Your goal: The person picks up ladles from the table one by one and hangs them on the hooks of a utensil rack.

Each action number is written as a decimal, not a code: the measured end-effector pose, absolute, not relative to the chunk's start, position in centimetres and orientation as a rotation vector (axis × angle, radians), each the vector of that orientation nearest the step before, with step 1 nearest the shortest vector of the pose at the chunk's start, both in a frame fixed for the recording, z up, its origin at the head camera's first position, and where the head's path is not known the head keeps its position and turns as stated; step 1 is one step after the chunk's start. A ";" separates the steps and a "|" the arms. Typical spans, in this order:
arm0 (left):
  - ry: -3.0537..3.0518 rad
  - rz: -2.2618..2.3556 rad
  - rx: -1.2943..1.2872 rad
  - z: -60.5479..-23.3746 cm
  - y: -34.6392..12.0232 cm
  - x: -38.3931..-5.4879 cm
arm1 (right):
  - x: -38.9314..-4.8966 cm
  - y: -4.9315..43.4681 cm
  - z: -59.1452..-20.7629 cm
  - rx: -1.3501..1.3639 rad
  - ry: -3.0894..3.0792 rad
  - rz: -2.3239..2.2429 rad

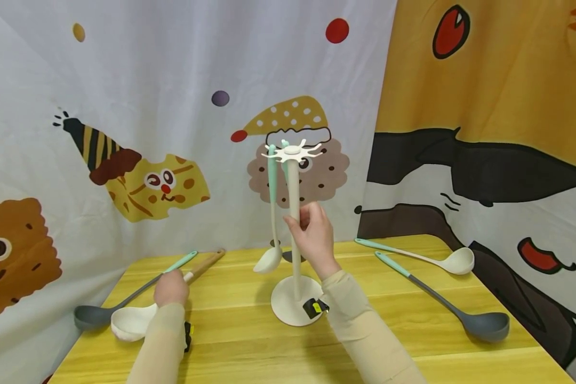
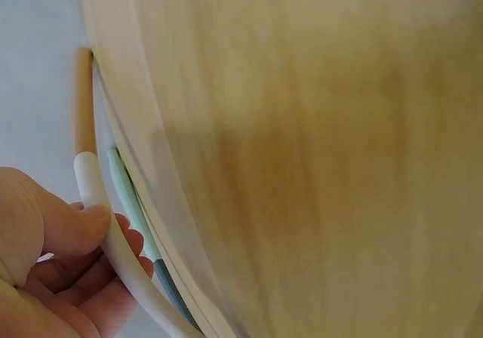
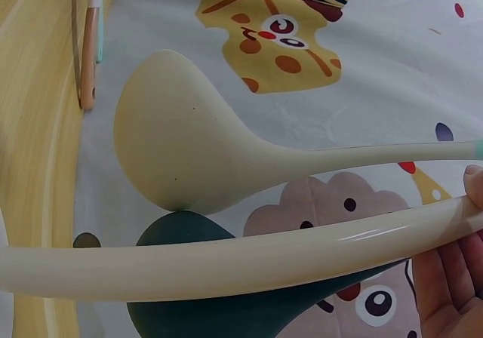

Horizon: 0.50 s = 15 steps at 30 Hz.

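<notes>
My left hand [image 1: 171,288] pinches the white stem of a ladle [image 1: 129,322] with a wood-coloured handle end, low over the table's left side. In the left wrist view, thumb and fingers close round that stem [image 2: 130,266]. Beside it lies a dark grey ladle [image 1: 96,317] with a mint handle. My right hand [image 1: 314,237] grips the upright pole [image 1: 294,197] of a white utensil stand between thumb and fingers. From the stand's hooked top [image 1: 292,153] hang a cream ladle [image 1: 268,260] and a dark grey ladle [image 3: 189,228], partly hidden behind the pole.
On the right side of the wooden table [image 1: 230,346] lie a cream ladle [image 1: 458,261] and a dark grey ladle [image 1: 487,326], both with mint handles. The stand's round base [image 1: 283,306] sits mid-table. A cartoon-printed curtain [image 1: 173,69] rises behind the table.
</notes>
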<state>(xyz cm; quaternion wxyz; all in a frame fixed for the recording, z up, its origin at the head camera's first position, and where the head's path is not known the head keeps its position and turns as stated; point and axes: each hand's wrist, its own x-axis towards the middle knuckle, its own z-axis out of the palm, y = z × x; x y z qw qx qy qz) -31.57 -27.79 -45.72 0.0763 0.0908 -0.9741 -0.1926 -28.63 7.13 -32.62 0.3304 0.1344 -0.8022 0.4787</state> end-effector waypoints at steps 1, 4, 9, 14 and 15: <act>-2.918 -0.576 0.270 -45.7 -27.8 -31.5 | -28.6 7.1 -32.6 0.352 -2.098 1.255; -2.915 -0.568 0.262 -45.7 -27.6 -31.3 | -28.6 7.1 -32.6 0.353 -2.098 1.260; -2.894 -0.570 0.215 -45.6 -27.3 -31.2 | -28.7 7.1 -32.6 0.364 -2.078 1.237; -2.855 -0.584 0.179 -45.5 -26.9 -31.2 | -28.6 7.1 -32.6 0.378 -2.073 1.229; -2.845 -0.592 0.177 -45.5 -26.8 -31.2 | -28.6 7.1 -32.6 0.378 -2.075 1.232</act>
